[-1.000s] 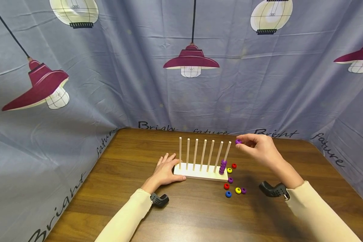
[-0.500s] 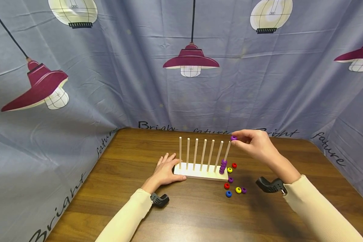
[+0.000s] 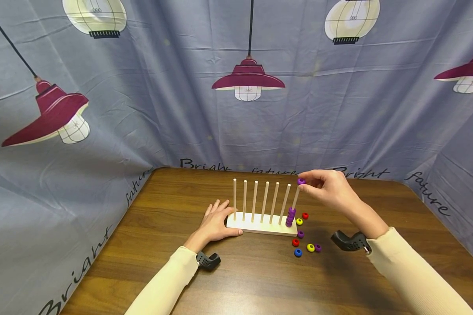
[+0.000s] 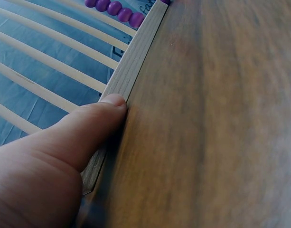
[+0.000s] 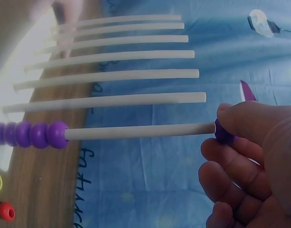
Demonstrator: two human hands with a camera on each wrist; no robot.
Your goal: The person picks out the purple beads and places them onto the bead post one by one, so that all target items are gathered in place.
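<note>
A pale wooden peg rack (image 3: 256, 224) with several upright pegs stands on the table. Its left end is held by my left hand (image 3: 214, 223), the thumb (image 4: 105, 114) along the front edge and the index finger behind, other fingers spread. On the rightmost peg (image 5: 140, 131) sits a stack of purple beads (image 3: 290, 217). My right hand (image 3: 331, 188) pinches another purple bead (image 5: 223, 132) between thumb and fingers, right at that peg's top end. In the right wrist view the bead meets the tip, partly covered by the thumb.
Loose beads lie right of the rack: red (image 3: 305, 215), yellow (image 3: 310, 248), purple (image 3: 318, 248) and blue (image 3: 298, 253) among them. The brown wooden table (image 3: 236, 271) ends at a blue-grey curtain (image 3: 181, 109) behind and at both sides.
My right hand has moved left with the purple bead, from beside the rightmost peg to its top. The left hand and the rack have stayed in place.
</note>
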